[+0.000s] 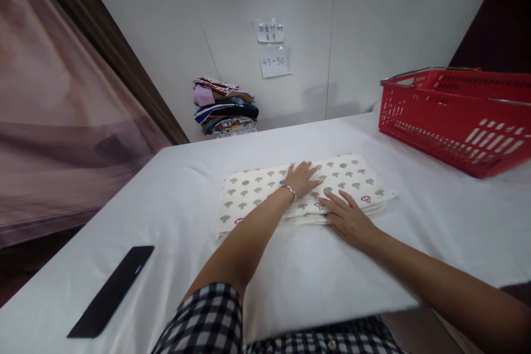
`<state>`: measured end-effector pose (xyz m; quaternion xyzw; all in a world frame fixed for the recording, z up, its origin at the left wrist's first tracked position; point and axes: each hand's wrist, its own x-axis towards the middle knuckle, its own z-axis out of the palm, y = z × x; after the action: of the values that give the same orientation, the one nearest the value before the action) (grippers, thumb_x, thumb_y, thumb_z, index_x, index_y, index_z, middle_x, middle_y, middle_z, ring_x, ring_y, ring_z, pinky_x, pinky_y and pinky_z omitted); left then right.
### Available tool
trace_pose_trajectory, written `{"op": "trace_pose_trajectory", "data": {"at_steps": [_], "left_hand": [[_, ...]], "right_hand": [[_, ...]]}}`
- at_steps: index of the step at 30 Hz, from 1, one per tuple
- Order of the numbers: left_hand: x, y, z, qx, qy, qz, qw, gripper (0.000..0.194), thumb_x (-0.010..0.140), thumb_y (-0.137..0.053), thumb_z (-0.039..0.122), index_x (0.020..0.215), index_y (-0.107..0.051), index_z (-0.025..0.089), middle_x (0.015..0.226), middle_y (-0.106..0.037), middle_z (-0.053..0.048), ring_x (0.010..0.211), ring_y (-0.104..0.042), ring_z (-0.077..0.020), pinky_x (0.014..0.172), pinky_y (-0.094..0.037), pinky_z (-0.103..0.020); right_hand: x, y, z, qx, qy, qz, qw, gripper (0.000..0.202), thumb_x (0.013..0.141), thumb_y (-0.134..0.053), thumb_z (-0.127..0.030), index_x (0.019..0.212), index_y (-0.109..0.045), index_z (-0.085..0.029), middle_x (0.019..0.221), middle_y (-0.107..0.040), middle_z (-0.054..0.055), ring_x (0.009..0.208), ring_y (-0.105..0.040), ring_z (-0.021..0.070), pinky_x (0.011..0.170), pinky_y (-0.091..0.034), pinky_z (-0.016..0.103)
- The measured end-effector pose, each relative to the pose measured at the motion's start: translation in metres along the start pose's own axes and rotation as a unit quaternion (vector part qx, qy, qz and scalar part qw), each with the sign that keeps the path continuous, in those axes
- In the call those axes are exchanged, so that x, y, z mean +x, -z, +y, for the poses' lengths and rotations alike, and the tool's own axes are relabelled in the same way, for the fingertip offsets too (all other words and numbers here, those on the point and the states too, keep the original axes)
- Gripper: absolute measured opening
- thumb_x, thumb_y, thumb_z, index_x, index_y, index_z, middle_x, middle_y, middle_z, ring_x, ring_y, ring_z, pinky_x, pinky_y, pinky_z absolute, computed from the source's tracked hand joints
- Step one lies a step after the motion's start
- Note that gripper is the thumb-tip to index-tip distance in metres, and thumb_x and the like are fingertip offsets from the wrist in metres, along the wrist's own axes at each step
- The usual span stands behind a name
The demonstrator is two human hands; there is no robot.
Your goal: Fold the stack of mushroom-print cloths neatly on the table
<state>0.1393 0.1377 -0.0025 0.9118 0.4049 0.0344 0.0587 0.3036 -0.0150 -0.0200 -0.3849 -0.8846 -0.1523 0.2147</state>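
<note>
A folded white cloth [249,193] printed with small grey, green and red mushrooms lies flat in layers on the table, its long side running left to right. On top of it, near the middle, rests my left hand [301,180], palm down with the fingers spread; a bracelet circles that wrist. My right hand [348,218] lies on the cloth's near edge, right of the left hand, fingers stretched out and apart. Neither hand grips anything. The left forearm covers part of the cloth's near edge.
A red plastic basket [448,121] stands at the table's right. Beyond the far edge is a stack of folded fabrics [226,108]. A flat black object [112,290] lies at the near left of the white-covered table [186,199]. Paper signs [276,62] hang on the wall; a curtain [62,94] hangs left.
</note>
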Motion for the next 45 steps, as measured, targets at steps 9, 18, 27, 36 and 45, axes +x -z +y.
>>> {"op": "trace_pose_trajectory", "data": {"at_steps": [9, 18, 27, 36, 45], "left_hand": [[0.000, -0.003, 0.000, -0.033, 0.016, -0.029, 0.999, 0.060, 0.089, -0.024, 0.060, 0.139, -0.034, 0.028, 0.151, -0.022, -0.005, 0.139, -0.019, -0.0238, 0.109, -0.017, -0.054], [-0.082, 0.015, -0.011, -0.041, -0.074, 0.028, 0.996, 0.051, 0.089, -0.037, 0.053, 0.129, -0.048, 0.025, 0.142, -0.040, -0.008, 0.132, -0.034, -0.0247, 0.107, -0.029, -0.049], [-0.153, -0.005, -0.009, -0.052, -0.152, 0.132, 0.978, 0.028, 0.088, -0.047, 0.029, 0.112, -0.059, 0.024, 0.127, -0.056, -0.007, 0.119, -0.048, -0.0205, 0.099, -0.041, -0.042], [-0.163, -0.006, -0.014, -0.065, -0.130, 0.158, 0.977, 0.027, 0.090, -0.041, 0.022, 0.110, -0.060, 0.022, 0.115, -0.063, -0.005, 0.110, -0.055, -0.0170, 0.095, -0.043, -0.036], [-0.158, 0.000, -0.009, -0.019, -0.011, 0.155, 0.988, 0.019, 0.087, -0.050, 0.030, 0.094, -0.066, 0.021, 0.096, -0.063, -0.006, 0.091, -0.054, -0.0200, 0.079, -0.046, -0.035]], "right_hand": [[-0.004, 0.002, -0.002, 0.002, -0.043, -0.024, 0.999, 0.017, 0.087, -0.047, -0.015, 0.082, -0.062, -0.019, 0.131, -0.053, 0.009, 0.133, -0.031, 0.0250, 0.106, -0.026, 0.051], [-0.027, 0.017, 0.013, -0.046, -0.121, -0.052, 0.990, 0.013, 0.086, -0.052, -0.024, 0.091, -0.064, -0.020, 0.132, -0.052, 0.010, 0.131, -0.034, 0.0273, 0.105, -0.025, 0.052], [-0.059, 0.023, 0.040, -0.056, -0.123, -0.066, 0.989, 0.018, 0.089, -0.048, -0.029, 0.095, -0.064, -0.022, 0.134, -0.050, 0.008, 0.132, -0.032, 0.0275, 0.104, -0.025, 0.052], [-0.070, 0.027, 0.046, 0.025, -0.130, -0.052, 0.990, 0.026, 0.091, -0.043, -0.034, 0.107, -0.062, -0.025, 0.130, -0.054, 0.007, 0.125, -0.042, 0.0261, 0.100, -0.034, 0.051], [-0.020, 0.009, 0.038, 0.090, -0.108, -0.030, 0.990, 0.027, 0.091, -0.044, -0.033, 0.104, -0.065, -0.024, 0.112, -0.065, 0.005, 0.109, -0.057, 0.0221, 0.093, -0.044, 0.043]]}}
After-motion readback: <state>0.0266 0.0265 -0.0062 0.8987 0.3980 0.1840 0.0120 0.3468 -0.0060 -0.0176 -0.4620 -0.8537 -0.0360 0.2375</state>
